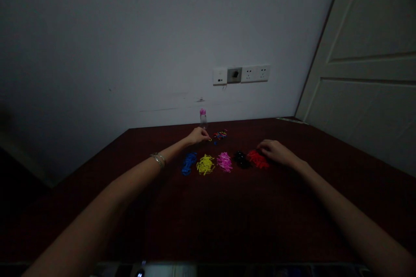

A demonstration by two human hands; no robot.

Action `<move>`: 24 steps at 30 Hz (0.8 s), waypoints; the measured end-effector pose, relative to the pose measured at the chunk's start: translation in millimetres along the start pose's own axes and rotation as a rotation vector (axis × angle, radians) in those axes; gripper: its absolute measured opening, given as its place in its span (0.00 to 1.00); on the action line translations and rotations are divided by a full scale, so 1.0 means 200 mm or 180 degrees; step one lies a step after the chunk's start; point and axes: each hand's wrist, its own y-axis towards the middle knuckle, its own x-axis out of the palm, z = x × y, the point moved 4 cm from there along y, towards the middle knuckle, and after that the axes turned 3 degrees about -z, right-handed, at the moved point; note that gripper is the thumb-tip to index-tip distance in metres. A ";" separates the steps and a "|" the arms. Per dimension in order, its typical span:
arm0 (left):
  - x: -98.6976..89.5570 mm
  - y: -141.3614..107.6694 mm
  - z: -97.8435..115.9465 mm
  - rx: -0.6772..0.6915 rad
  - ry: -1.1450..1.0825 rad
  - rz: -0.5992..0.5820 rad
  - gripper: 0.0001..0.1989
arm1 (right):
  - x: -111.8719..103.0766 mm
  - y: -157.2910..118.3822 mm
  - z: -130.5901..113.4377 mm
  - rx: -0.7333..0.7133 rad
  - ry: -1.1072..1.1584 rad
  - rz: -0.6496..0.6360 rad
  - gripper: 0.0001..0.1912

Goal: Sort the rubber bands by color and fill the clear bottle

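Note:
My left hand [199,135] pinches a small yellow band [210,140] beside a mixed-colour pile [220,135] at the back of the dark red table [227,207]. My right hand [273,150] rests at the upper right edge of a red pile [258,159], its fingers bent down; whether they hold anything is too dark to tell. Left of the red pile lie a black pile [242,159], a pink pile [225,162], a yellow pile [205,165] and a blue pile [189,163], in a row.
A clear bottle with a pink cap [203,117] stands behind my left hand, near the wall. Sockets [248,74] are mounted on the wall above the table. A pale panelled door [367,78] is at the right.

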 end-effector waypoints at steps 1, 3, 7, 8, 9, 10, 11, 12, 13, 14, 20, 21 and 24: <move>-0.01 -0.03 0.01 0.0013 0.0046 -0.0078 0.07 | 0.00 0.00 0.00 -0.0003 0.0018 -0.0014 0.14; -0.01 -0.11 0.03 0.0023 0.0100 -0.0249 0.07 | 0.00 0.00 -0.01 -0.0010 0.0068 -0.0036 0.13; 0.01 -0.24 0.06 0.0165 0.0087 -0.0612 0.06 | 0.02 0.00 -0.01 -0.0044 0.0091 -0.0066 0.14; 0.02 -0.26 0.07 0.0212 0.0077 -0.0674 0.06 | 0.02 0.00 -0.01 -0.0057 0.0072 -0.0072 0.14; 0.03 -0.29 0.07 0.0244 0.0063 -0.0719 0.06 | 0.03 0.00 0.00 -0.0061 0.0046 -0.0071 0.14; 0.03 -0.31 0.07 0.0258 0.0042 -0.0747 0.06 | 0.03 0.00 0.00 -0.0049 0.0014 -0.0058 0.14; 0.04 -0.33 0.08 0.0255 0.0010 -0.0761 0.06 | 0.03 0.00 0.01 -0.0024 -0.0018 -0.0037 0.14; 0.05 -0.35 0.08 0.0242 -0.0027 -0.0773 0.06 | 0.03 0.00 0.01 0.0013 -0.0050 -0.0013 0.14; 0.06 -0.36 0.09 0.0232 -0.0067 -0.0778 0.07 | 0.03 0.00 0.02 0.0060 -0.0079 0.0014 0.14; 0.06 -0.37 0.09 0.0225 -0.0105 -0.0776 0.07 | 0.03 0.00 0.03 0.0113 -0.0108 0.0041 0.14; 0.07 -0.37 0.05 0.0048 -0.0133 -0.0479 0.12 | 0.02 -0.01 0.04 0.0407 -0.0298 0.0139 0.15; 0.06 -0.36 0.02 0.0012 -0.0093 -0.0358 0.14 | 0.02 -0.01 0.04 0.0432 -0.0316 0.0148 0.15; 0.01 -0.31 -0.09 -0.0140 -0.0006 0.0192 0.19 | 0.01 -0.02 0.02 0.0492 -0.0372 0.0178 0.16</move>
